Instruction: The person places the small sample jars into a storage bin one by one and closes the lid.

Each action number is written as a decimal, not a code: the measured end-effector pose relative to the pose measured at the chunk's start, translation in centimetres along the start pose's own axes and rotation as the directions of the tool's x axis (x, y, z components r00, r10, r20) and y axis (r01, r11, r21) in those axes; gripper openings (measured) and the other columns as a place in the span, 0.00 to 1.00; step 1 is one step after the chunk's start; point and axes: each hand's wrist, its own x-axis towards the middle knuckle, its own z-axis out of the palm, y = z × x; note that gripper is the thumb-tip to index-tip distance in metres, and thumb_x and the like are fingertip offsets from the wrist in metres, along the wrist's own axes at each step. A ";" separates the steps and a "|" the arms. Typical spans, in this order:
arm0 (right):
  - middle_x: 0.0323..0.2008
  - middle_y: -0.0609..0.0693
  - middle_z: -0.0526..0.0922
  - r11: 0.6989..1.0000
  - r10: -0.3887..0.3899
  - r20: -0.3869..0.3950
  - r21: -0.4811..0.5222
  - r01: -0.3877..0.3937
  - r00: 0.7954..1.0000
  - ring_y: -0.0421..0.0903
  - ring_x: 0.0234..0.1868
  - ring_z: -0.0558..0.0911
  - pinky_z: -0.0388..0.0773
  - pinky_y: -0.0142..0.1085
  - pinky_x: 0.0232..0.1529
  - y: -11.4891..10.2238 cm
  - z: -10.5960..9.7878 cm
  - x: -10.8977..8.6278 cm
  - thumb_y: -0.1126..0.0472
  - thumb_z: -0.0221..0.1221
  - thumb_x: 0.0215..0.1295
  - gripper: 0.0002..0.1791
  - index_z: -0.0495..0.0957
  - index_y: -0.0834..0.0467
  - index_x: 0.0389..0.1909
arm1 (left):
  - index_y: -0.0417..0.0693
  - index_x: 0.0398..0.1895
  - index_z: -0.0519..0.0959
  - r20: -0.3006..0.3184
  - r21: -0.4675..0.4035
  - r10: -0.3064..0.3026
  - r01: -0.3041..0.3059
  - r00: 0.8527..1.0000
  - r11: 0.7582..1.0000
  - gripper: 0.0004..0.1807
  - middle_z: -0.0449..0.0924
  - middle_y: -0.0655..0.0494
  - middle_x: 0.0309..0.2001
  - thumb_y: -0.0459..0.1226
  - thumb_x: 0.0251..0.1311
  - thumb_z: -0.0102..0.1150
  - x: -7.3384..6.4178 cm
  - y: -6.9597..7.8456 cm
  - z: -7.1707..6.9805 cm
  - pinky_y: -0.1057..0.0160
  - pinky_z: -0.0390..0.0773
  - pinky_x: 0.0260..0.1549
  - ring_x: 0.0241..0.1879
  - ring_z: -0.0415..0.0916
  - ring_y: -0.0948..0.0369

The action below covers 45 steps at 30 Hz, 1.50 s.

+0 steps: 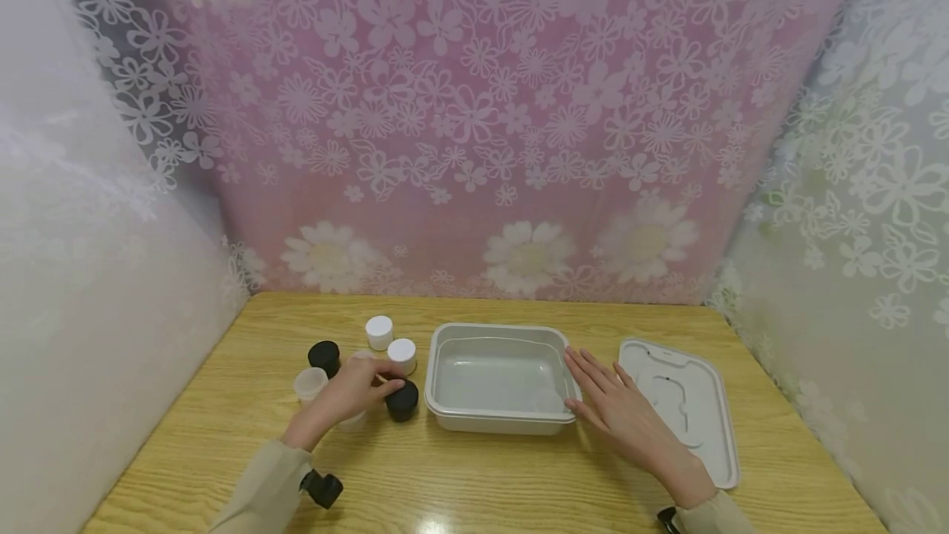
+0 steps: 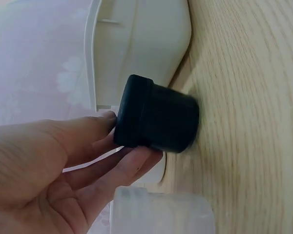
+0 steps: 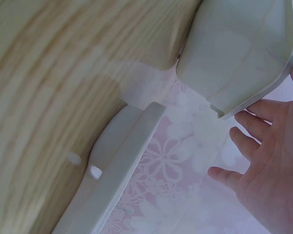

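Note:
A small black lidded jar [image 1: 402,402] stands just left of a pale plastic box [image 1: 502,425]. My left hand [image 1: 354,390] holds this jar, thumb at the lid's edge and fingers on its other side, as the left wrist view of the black jar [image 2: 158,114] shows. Whether the jar's base touches the table cannot be told. My right hand [image 1: 619,414] has its fingers straight and spread, with fingertips resting on the box's right rim. In the right wrist view the right hand [image 3: 271,146] touches the box rim [image 3: 263,90].
Around the left hand stand two white-capped jars [image 1: 379,332], another black jar [image 1: 324,358] and a few translucent jars [image 1: 310,384], some partly hidden. A pale lid [image 1: 712,427] lies right of the box on the wooden table [image 1: 474,484]. Flowered curtains [image 1: 474,122] enclose the table.

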 end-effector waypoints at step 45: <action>0.77 0.52 0.62 1.000 -0.006 -0.018 -0.015 0.006 1.000 0.55 0.76 0.62 0.58 0.67 0.70 0.1 0.1 -0.1 0.45 0.54 0.76 0.37 0.59 0.59 0.78 | 0.40 0.60 0.78 -0.120 -0.263 0.026 -0.057 0.992 0.963 0.28 0.81 0.44 0.55 0.37 0.57 0.75 -1.2 0.6 -1.2 0.54 0.85 0.52 0.53 0.80 0.47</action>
